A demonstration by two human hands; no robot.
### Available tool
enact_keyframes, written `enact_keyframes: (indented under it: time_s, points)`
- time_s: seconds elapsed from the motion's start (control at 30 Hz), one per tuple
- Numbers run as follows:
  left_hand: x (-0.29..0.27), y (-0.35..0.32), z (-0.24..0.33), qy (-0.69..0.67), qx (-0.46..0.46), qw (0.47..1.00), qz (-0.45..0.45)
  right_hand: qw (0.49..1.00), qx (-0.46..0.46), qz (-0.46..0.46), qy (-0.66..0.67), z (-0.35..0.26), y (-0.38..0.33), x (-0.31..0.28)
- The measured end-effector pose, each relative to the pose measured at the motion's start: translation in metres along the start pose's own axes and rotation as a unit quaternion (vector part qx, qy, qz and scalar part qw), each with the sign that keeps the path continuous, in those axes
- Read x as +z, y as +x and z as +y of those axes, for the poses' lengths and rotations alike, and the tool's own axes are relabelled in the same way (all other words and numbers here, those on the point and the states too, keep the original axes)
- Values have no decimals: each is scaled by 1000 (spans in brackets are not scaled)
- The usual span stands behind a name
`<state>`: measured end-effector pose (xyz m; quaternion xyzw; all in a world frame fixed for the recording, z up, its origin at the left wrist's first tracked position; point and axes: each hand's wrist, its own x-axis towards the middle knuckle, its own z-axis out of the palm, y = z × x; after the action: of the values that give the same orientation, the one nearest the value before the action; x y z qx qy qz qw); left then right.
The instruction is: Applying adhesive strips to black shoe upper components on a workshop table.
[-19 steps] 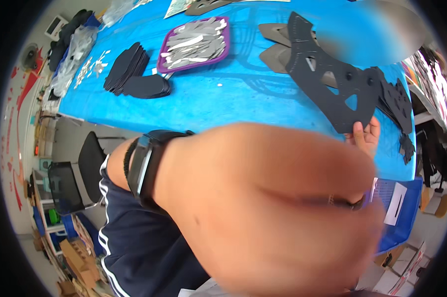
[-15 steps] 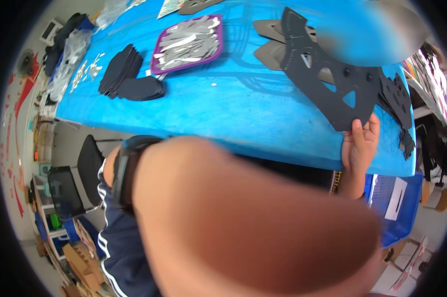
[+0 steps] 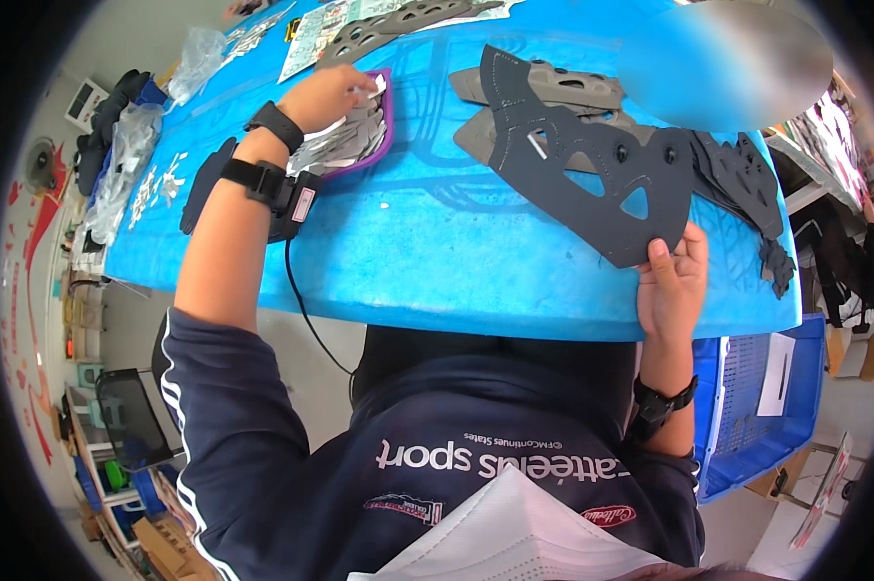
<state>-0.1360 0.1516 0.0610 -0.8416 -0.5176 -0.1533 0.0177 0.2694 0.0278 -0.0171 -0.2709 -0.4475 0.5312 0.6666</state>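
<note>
My right hand (image 3: 671, 286) pinches the near corner of a large dark grey cut-out sheet (image 3: 592, 165) that lies on the blue table (image 3: 437, 261). My left hand (image 3: 332, 94) reaches far out to a purple-rimmed tray (image 3: 384, 140) full of small pale grey pieces (image 3: 345, 145), and its fingers close on one small white piece at the tray's far edge. The left wrist carries black bands and a small device with a cable running down.
A stack of dark flat pieces (image 3: 205, 184) lies left of the tray. More grey cut-out sheets (image 3: 553, 87) lie at the back, dark scraps (image 3: 747, 184) at the right. A blue crate (image 3: 747, 407) stands below the table's right end. Clear bags (image 3: 127, 155) sit far left.
My left arm, which filled the view close to the camera, has swung out to the tray. The right hand keeps its hold on the dark sheet.
</note>
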Motion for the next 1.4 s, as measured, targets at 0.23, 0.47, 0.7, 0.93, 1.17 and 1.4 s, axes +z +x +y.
enact_keyframes:
  time_s: [0.23,0.47,0.7,0.93,1.17,1.4]
  points:
    - [7,7,-12,-32,-63,988,-141,1000,7,-8,2,-2,-1,-1]
    - [-46,5,31,-110,-31,984,140,1000,7,-3,4,-3,-2,-2]
    - [-20,-21,148,-450,-22,878,-164,995,-20,44,89,-7,3,-1]
    - [19,-65,183,-625,-176,759,-53,993,-17,44,104,-3,3,-4]
    - [45,-103,198,-555,-277,785,-13,995,-22,33,87,-3,3,-3]
    - [48,-109,202,-234,-153,960,-11,996,-27,34,75,-2,3,-2]
